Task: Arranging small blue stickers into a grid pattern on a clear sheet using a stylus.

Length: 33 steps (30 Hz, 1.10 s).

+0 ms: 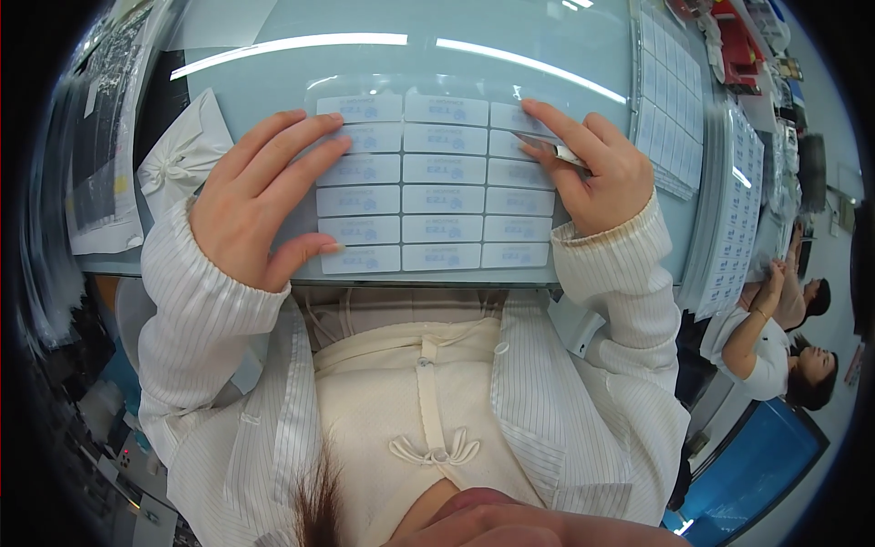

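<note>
Right hand (597, 169) pinches slim pointed metal tool (567, 156) over far-right labels | left hand (248, 196) spread, unclenched, fingertips on left edge | gridded sheet of oblong labels (444, 170) flat on near side of glossy tabletop (365, 68)

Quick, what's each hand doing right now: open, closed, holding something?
Left hand: open, spread at the left side of the label sheet.
Right hand: closed, holding a small pointed tool.

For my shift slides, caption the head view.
Left hand on a label sheet, right hand holding a small pointed tool.
</note>
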Motion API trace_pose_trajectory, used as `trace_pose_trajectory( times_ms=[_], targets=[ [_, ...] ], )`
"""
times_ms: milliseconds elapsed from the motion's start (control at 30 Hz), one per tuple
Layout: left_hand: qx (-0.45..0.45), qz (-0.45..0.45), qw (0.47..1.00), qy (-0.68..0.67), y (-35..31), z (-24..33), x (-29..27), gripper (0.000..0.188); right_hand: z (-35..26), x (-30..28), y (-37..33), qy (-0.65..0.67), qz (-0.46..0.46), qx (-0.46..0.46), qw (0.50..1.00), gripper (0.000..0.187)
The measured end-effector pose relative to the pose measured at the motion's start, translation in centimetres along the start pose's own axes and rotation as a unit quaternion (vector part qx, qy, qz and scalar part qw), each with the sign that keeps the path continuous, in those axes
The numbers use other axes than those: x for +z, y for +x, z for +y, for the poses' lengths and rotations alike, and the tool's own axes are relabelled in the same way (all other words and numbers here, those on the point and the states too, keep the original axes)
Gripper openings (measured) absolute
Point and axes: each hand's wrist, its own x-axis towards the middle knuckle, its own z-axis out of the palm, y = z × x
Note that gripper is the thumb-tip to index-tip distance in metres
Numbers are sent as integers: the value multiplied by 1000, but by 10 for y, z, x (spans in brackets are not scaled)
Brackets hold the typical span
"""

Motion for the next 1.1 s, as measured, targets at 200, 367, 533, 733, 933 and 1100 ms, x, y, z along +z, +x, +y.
trace_pose_trajectory(
  times_ms=[200, 367, 533, 733, 933, 1100],
  targets=[
    [90, 64, 993, -40, 28, -9, -6, 71, 0, -5, 6, -49, -24, -17, 998, 39],
    [58, 47, 997, -7, 42, -5, 5, 58, 3, -3, 4, -11, -25, 3, 1000, 38],
    [57, 43, 997, 24, 48, -1, 4, 54, 11, 1, 1, 116, -4, 28, 993, 36],
    [51, 28, 998, 8, 56, -4, -4, 49, 6, -23, -22, 230, 9, 151, 961, 38],
    [63, 8, 998, -6, 73, -16, -7, 37, -32, -18, -74, 99, 22, 0, 995, 34],
    [48, -1, 999, -6, 87, -17, -6, 31, -38, -4, -83, 64, 40, -16, 997, 32]
  ],
)
